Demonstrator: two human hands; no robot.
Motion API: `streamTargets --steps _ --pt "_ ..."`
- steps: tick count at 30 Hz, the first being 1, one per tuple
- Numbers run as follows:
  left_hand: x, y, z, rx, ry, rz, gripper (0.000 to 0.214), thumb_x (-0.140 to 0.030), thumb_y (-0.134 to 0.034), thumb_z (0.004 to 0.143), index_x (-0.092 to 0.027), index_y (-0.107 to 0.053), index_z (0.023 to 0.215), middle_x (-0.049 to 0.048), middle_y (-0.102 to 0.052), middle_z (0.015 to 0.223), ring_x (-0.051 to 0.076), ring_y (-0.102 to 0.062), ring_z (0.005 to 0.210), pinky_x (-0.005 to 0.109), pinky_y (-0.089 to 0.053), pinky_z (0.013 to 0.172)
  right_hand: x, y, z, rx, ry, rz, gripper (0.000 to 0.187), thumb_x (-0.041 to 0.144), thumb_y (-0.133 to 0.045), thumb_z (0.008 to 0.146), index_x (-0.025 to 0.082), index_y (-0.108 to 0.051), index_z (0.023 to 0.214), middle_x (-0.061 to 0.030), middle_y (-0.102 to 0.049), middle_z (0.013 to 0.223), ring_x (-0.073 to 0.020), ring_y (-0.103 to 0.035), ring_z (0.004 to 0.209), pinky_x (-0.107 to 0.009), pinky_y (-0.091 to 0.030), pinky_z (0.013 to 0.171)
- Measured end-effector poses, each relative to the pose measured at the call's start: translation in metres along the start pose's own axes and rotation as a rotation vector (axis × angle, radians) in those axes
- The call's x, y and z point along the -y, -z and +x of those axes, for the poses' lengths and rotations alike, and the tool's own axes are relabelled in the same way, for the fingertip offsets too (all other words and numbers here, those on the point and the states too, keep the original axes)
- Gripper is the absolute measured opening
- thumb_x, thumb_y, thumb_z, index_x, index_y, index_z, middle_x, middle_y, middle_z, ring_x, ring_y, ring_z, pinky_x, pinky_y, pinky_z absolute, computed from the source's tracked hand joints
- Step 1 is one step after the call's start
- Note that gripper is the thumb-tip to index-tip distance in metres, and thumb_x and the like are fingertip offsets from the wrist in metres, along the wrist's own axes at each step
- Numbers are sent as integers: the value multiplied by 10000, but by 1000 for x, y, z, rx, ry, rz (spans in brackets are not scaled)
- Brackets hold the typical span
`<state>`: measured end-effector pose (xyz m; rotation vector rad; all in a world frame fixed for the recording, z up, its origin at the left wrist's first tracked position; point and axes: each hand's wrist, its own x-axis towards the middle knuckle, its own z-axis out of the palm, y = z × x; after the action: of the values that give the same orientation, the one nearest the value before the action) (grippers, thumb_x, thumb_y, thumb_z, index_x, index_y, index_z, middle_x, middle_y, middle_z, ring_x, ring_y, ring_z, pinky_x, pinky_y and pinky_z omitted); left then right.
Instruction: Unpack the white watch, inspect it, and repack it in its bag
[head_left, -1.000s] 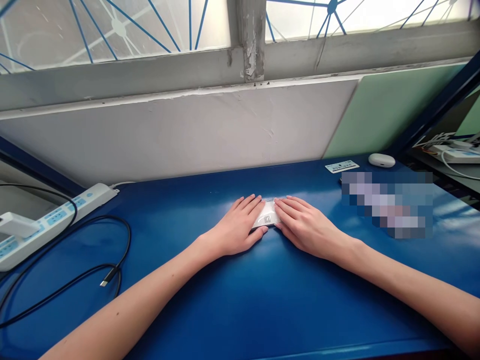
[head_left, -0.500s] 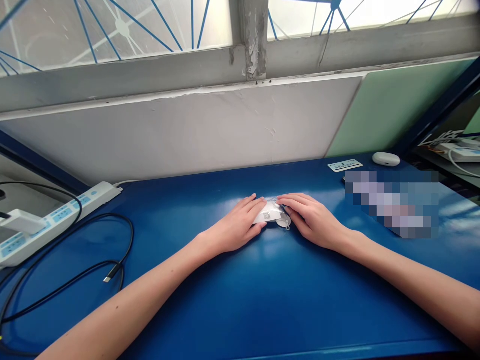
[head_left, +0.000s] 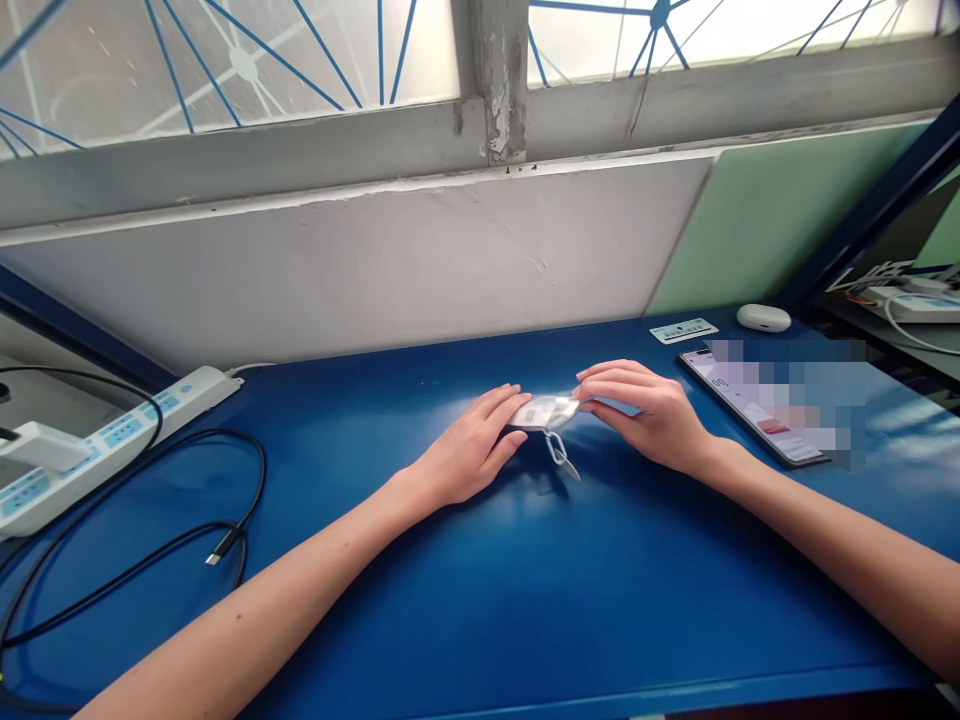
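Observation:
A small white packet (head_left: pixel 546 412) with a shiny, clear-looking surface is between my two hands, raised off the blue table at least at its right end. My left hand (head_left: pixel 469 450) grips its left end, fingers over the top and thumb along the near side. With fingertips and thumb, my right hand (head_left: pixel 651 412) pinches the packet's right end. From the near edge hangs a pale loop (head_left: pixel 554 447) with a small flat tag (head_left: pixel 571 468), seen nearly edge-on. What the packet contains cannot be made out.
On the blue table (head_left: pixel 480 600), a phone (head_left: pixel 757 405), partly pixelated, lies right of my right hand. Behind it are a printed card (head_left: pixel 683 331) and a white rounded case (head_left: pixel 763 318). At left lie a power strip (head_left: pixel 124 430) and a coiled black cable (head_left: pixel 259 480). A wall panel (head_left: pixel 420 270) stands behind.
The packet's right end has been lifted and tilted by my right hand, which has risen slightly. The tag, earlier flat on the table, now dangles. My left hand has barely moved.

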<state>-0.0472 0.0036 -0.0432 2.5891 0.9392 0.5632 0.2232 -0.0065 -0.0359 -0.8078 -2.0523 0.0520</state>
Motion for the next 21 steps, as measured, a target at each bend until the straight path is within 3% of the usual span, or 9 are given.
streamTargets --steps 5,9,15,21 --pt "-5 2 0 -8 87 13 517 -406 -355 1042 -172 -333 1502 142 -410 1544 267 -368 1449 453 -350 1196 10 11 8 -175 -347 151 47 294 -703 873 271 -742 861 -21 -761 862 -230 -712 784 -395 -600 747" --pt "-7 3 0 6 98 25 565 -410 -378 1029 -191 -257 1536 136 -385 1563 282 -362 1453 473 -355 1190 7 12 12 -280 -577 332 115 366 -747 824 255 -765 844 -15 -761 800 -233 -709 735 -398 -614 687" --pt "-7 3 -1 -20 66 43 796 -456 -518 963 -168 -103 1577 166 -232 1629 317 -251 1503 476 -304 1214 -7 -3 6 -125 -837 603 248 447 -759 802 227 -784 915 -50 -783 903 -227 -721 803 -358 -626 671" --pt "-6 5 0 19 -16 81 1023 -541 -689 842 -202 -77 1589 147 -110 1664 330 -176 1524 476 -295 1213 -2 -13 2 45 -888 725 340 449 -745 809 194 -763 1033 -92 -781 1037 -267 -726 961 -401 -627 790"
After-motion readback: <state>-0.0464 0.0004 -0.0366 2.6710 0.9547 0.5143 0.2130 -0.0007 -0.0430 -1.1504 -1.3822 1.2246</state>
